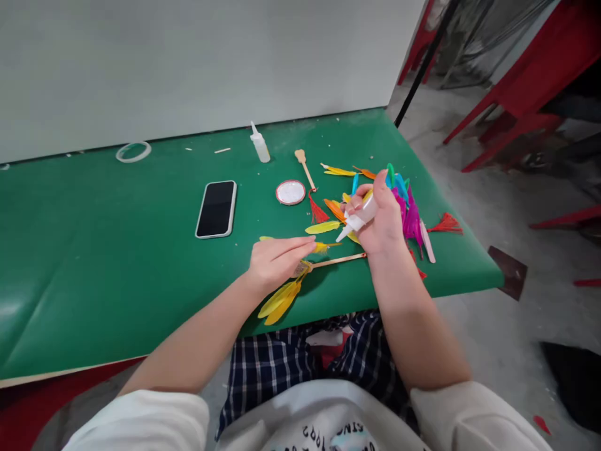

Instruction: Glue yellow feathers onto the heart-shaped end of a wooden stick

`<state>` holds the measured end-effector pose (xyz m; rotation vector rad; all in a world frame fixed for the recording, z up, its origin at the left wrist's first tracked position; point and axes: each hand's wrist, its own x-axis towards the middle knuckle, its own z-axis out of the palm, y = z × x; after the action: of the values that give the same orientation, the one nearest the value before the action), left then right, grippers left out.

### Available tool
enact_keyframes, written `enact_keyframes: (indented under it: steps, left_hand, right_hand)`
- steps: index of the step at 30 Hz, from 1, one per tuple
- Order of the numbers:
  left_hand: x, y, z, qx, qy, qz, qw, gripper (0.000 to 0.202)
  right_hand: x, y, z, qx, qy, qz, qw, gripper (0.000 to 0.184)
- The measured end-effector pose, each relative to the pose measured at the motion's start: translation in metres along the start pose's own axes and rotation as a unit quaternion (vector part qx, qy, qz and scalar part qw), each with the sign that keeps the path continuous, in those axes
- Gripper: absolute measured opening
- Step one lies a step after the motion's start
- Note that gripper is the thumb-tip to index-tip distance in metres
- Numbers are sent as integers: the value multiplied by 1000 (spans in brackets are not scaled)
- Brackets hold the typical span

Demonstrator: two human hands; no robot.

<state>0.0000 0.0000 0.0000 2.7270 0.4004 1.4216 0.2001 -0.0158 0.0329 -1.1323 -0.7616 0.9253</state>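
Observation:
My left hand [276, 262] has its fingers closed on a yellow feather [322, 247], whose bare quill points right. In my right hand [385, 222] is a white glue bottle [365, 212], tilted so its nozzle points down-left, just above the quill tip. Whether glue is coming out is too small to tell. Beneath my left hand lies a thin wooden handle [339, 260], and yellow feathers [283, 300] fan out toward the table's front edge. The head of that handle is mostly hidden by my left hand. A loose yellow-green feather [323, 227] lies just beyond the held one.
On the green table [117, 263] are a phone [216, 210], a second glue bottle [260, 148], a tape roll [133, 151], a round white disc [290, 192] and a wooden handle [305, 168] with a red tassel [318, 210]. Purple feathers [412, 216] and a flat stick [427, 243] lie right.

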Motion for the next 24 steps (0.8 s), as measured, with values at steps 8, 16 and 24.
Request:
enact_keyframes:
  steps: [8, 16, 24]
  left_hand:
    - [-3, -4, 5, -11, -15, -19, 1000, 23]
    - [2, -5, 4, 4, -14, -63, 998, 15]
    - [4, -3, 3, -6, -5, -78, 997, 16]
  right_hand:
    - [-5, -11, 1, -30, -23, -5, 999, 47]
    - [-4, -15, -11, 123, -98, 51, 986, 32]
    - [-2, -3, -2, 178, -63, 41, 981, 22]
